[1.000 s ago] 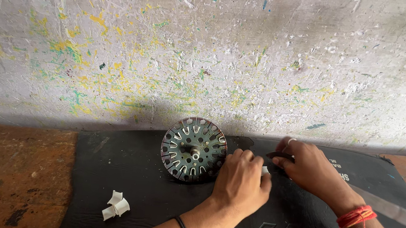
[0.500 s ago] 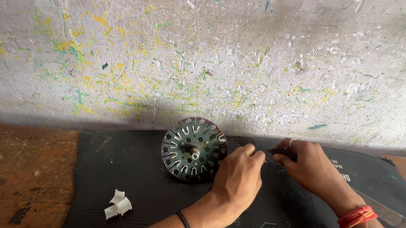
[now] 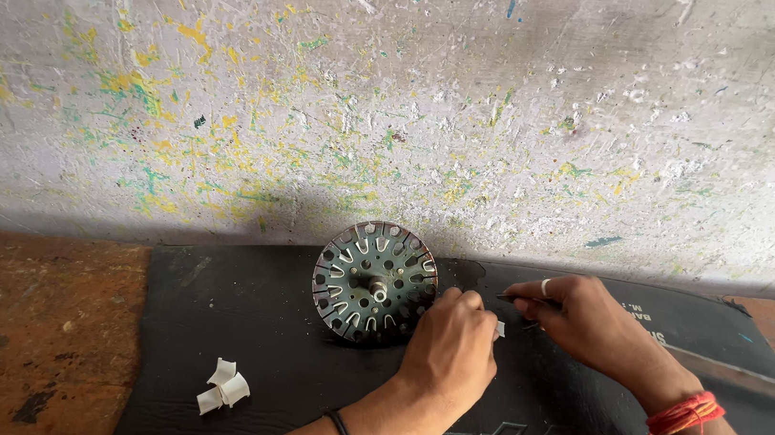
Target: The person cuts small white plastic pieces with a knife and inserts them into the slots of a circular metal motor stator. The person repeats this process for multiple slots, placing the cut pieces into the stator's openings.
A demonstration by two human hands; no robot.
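hands close in beside the slotted disc

from my seat i see the left hand (image 3: 452,349) now tucked close against the right edge of the round slotted metal disc (image 3: 375,282), which stands tilted on the black rubber mat (image 3: 204,323) right at the foot of the paint-flecked wall (image 3: 399,104). compared with a second ago, this hand sits a touch higher and nearer the disc, and the fingers are curled tight; its grip is narrow, pinching a small white strip (image 3: 499,329) that only just peeks out past the knuckles.

the right hand (image 3: 588,320) has drawn back a little to the right and hovers over the mat, its grip also narrow, closed on a thin dark tool (image 3: 518,300) whose tip points toward the left hand. the disc itself has not moved.

i judge the work has gone from handling the strip between both hands to bringing it up to the disc's slots. a small pile of folded white pieces (image 3: 224,388) lies untouched at the mat's left end, well apart from both hands.
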